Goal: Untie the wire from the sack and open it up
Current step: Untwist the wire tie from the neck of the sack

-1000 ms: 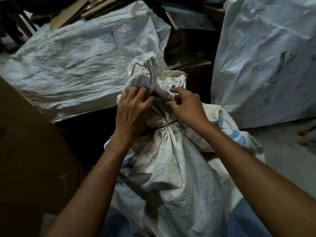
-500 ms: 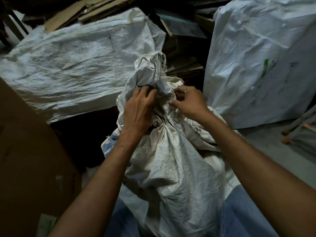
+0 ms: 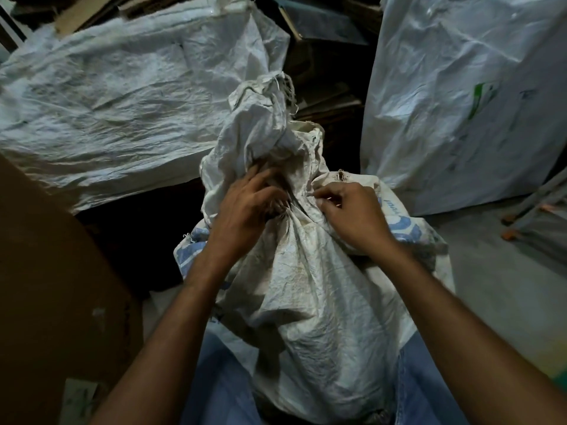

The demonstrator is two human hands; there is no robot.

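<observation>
Our left hand (image 3: 248, 210) has come down from the top flap, where it was a second ago, to the gathered neck of the sack (image 3: 306, 286). The dark wire that showed round that neck then is now lost to us among the folds. At far left stands brown cardboard (image 3: 46, 271), with a big white bag (image 3: 122, 102) lying behind it. The left hand's fingers are bent and dug into the creases at the neck, gripping cloth. The sack stands upright between our knees in jeans (image 3: 221, 378), its loose top flopping up and away from us. Our right hand (image 3: 349, 216), at the neck from the other side, pinches a fold between thumb and curled fingers. Further right a second bag (image 3: 460, 102) stands upright on the grey floor (image 3: 506, 286).
</observation>
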